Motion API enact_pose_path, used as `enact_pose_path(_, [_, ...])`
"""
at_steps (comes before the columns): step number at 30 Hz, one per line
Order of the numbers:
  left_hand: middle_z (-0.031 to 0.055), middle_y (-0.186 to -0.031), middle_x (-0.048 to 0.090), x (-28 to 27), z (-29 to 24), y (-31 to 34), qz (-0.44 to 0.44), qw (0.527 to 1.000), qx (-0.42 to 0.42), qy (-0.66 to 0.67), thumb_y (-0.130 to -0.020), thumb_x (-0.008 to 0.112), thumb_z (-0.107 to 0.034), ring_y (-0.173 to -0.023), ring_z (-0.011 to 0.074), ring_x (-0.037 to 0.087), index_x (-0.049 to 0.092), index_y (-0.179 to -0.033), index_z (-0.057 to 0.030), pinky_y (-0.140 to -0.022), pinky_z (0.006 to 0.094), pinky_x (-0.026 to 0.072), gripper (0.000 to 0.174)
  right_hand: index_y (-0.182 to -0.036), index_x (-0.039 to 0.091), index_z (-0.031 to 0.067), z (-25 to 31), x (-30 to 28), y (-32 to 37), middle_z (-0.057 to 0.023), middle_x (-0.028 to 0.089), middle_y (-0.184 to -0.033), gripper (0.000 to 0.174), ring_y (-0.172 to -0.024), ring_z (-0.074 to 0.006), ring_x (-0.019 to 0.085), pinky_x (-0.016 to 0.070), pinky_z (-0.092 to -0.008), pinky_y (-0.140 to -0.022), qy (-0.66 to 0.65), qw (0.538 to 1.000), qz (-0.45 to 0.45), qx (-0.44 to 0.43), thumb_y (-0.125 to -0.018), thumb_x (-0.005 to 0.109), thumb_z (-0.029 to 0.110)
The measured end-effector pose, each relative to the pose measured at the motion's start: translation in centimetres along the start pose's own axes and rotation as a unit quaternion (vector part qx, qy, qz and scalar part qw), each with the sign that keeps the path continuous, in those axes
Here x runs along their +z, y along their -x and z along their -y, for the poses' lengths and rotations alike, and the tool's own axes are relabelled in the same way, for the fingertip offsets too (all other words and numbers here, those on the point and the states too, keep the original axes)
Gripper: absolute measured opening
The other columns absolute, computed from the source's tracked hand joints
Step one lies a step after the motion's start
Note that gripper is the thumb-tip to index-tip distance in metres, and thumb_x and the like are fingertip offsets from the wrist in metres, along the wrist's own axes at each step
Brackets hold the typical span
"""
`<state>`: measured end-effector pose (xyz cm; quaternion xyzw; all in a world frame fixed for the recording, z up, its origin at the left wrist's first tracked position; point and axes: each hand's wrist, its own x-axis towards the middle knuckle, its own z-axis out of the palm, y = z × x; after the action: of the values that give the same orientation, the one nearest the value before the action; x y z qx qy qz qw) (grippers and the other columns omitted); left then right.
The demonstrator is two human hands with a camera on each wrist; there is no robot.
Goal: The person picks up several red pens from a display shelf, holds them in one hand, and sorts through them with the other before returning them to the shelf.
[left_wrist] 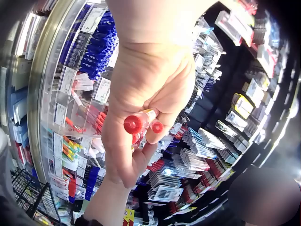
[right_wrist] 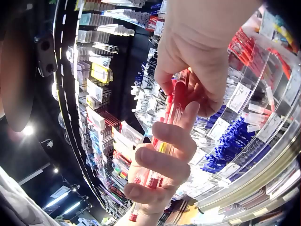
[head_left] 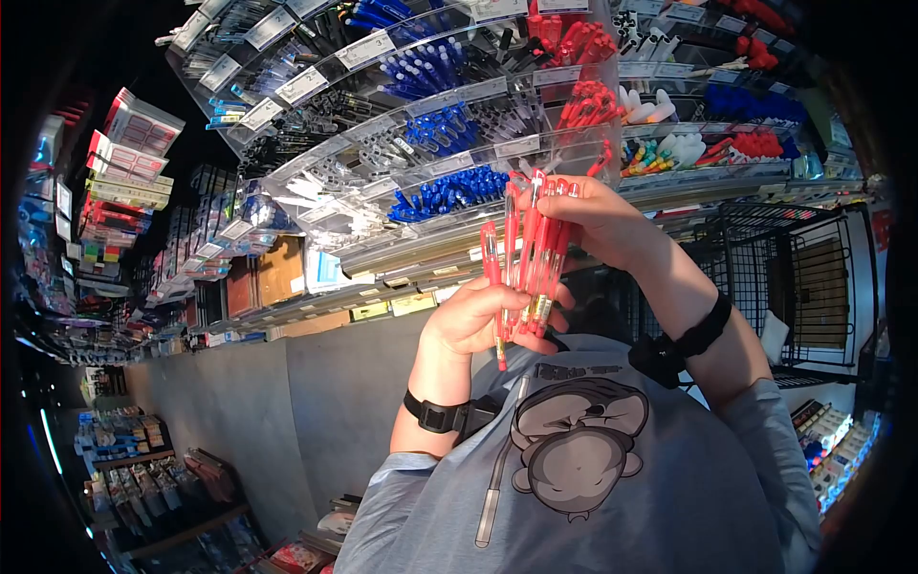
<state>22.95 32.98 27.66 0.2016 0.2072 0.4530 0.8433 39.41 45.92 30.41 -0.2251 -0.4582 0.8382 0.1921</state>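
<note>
"What are the hands doing?"

"The left hand [head_left: 478,320] is gripping the lower part of a bundle of red pens [head_left: 536,249], its fingers curling round the barrels; the right hand [head_left: 602,225] is pinching the same bundle near its upper ends; so both are clamping on pens, one below and one above."

"Why the two grips?"

"The lower one is probably bearing the bundle, its curled fingers stopping the slim barrels from fanning out; the upper one is likely steadying the tops and lining them up; that is my reading of the hold."

"And how are the pens lying?"

"They are standing roughly lengthwise, side by side, in front of the person's shirt [head_left: 583,517]; one single pen [head_left: 491,253] is leaning apart from the rest at its top, on the left hand's side; I cannot tell the exact count, as fingers are hiding some."

"What is around them?"

"A tiered display rack [head_left: 521,146] is rising just beyond; its clear compartments are sorting pens by colour, seemingly for easy picking, with blue pens [head_left: 449,194] sitting near the bundle; a black cart [head_left: 808,277] is standing beyond the right arm."
</note>
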Motion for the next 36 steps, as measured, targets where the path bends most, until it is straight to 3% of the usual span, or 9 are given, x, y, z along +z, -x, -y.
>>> enact_pose_path(3, [0.0264,-0.113,0.052,-0.1,0.1,0.0,0.012,1.0,-0.011,0.006,-0.08,0.047,-0.001,-0.094,0.0348,0.06,0.032,-0.129,0.0083,-0.073,0.0494,0.0545,0.052,-0.11,0.054,-0.0014,0.0,0.1,0.4,-0.0063,0.061,-0.097,0.033,-0.086,-0.0109,0.059,0.0475,-0.0275,-0.079,-0.012,1.0,0.009,0.009,-0.085,0.06,0.019])
enact_pose_path(5, [0.0278,-0.116,0.05,0.0,0.3,-0.1,0.041,0.999,-0.004,0.017,-0.079,0.046,-0.002,-0.096,0.0368,0.059,0.03,-0.13,0.0089,-0.073,0.0495,0.0547,0.054,-0.103,0.06,0.0016,0.1,0.8,0.6,-0.0032,0.063,-0.084,0.03,-0.072,-0.0069,0.058,0.0457,-0.0227,-0.063,-0.008,1.0,-0.025,-0.014,-0.084,0.062,0.025])
enact_pose_path(8, [0.0291,-0.118,0.048,-0.1,0.4,-0.1,0.067,0.998,0.004,0.019,-0.077,0.044,0.001,-0.099,0.0394,0.057,0.028,-0.13,0.009,-0.073,0.0512,0.0543,0.056,-0.095,0.06,0.0036,0.3,0.7,0.9,-0.0009,0.061,-0.079,0.025,-0.067,-0.0055,0.056,0.0442,-0.0219,-0.057,0.019,1.0,-0.012,-0.007,-0.085,0.061,0.027])
enact_pose_path(12, [0.0296,-0.121,0.045,0.6,0.2,0.0,0.064,0.998,-0.011,0.019,-0.074,0.044,0.002,-0.101,0.0416,0.056,0.027,-0.131,0.0086,-0.074,0.0531,0.0537,0.06,-0.105,0.053,0.0021,0.3,0.5,1.0,-0.0038,0.061,-0.089,0.032,-0.075,-0.0084,0.059,0.0482,-0.0244,-0.066,0.025,1.0,-0.003,0.009,-0.085,0.061,0.024])
enact_pose_path(14, [0.0298,-0.123,0.043,0.6,0.3,0.0,0.056,0.998,-0.024,0.007,-0.071,0.044,0.002,-0.103,0.0431,0.054,0.026,-0.132,0.0081,-0.076,0.0544,0.0529,0.064,-0.087,0.058,0.0066,0.3,1.0,1.2,0.0014,0.058,-0.073,0.023,-0.063,-0.0039,0.053,0.0409,-0.0213,-0.053,0.034,0.999,-0.028,-0.02,-0.084,0.062,0.029])
enact_pose_path(24, [0.0291,-0.125,0.042,1.1,0.4,-0.6,0.071,0.997,-0.025,0.014,-0.07,0.044,0.003,-0.107,0.0434,0.052,0.024,-0.134,0.005,-0.078,0.0536,0.0525,0.067,-0.089,0.057,0.0044,0.3,1.8,1.2,-0.0001,0.058,-0.074,0.025,-0.061,-0.0051,0.052,0.0407,-0.0201,-0.054,-0.015,0.996,-0.077,-0.043,-0.079,0.069,0.024])
enact_pose_path(29, [0.0278,-0.122,0.044,0.9,0.6,-0.9,0.069,0.997,-0.015,0.006,-0.072,0.045,0.004,-0.107,0.0416,0.053,0.027,-0.133,0.006,-0.079,0.0508,0.0529,0.064,-0.088,0.057,0.0032,-0.3,1.0,1.0,-0.0018,0.058,-0.072,0.029,-0.058,-0.0058,0.054,0.0396,-0.0194,-0.045,0.071,0.99,-0.111,-0.049,-0.075,0.072,0.023])
enact_pose_path(32, [0.0269,-0.119,0.047,0.7,0.6,-0.9,0.052,0.999,-0.016,0.0,-0.073,0.046,0.005,-0.104,0.0406,0.054,0.029,-0.13,0.007,-0.079,0.0493,0.0531,0.06,-0.092,0.055,0.0035,-0.1,2.1,1.2,-0.0008,0.058,-0.076,0.023,-0.065,-0.0066,0.057,0.0455,-0.0204,-0.055,0.072,0.981,-0.154,-0.094,-0.079,0.068,0.018])
enact_pose_path(36, [0.0261,-0.118,0.048,0.8,0.6,-0.9,0.051,0.999,-0.014,0.003,-0.073,0.047,0.005,-0.102,0.0396,0.056,0.033,-0.128,0.0077,-0.08,0.0479,0.0529,0.057,-0.093,0.055,0.0045,0.6,2.3,1.5,0.0003,0.058,-0.075,0.024,-0.064,-0.0051,0.056,0.0439,-0.0192,-0.053,0.076,0.987,-0.127,-0.066,-0.079,0.068,0.018])
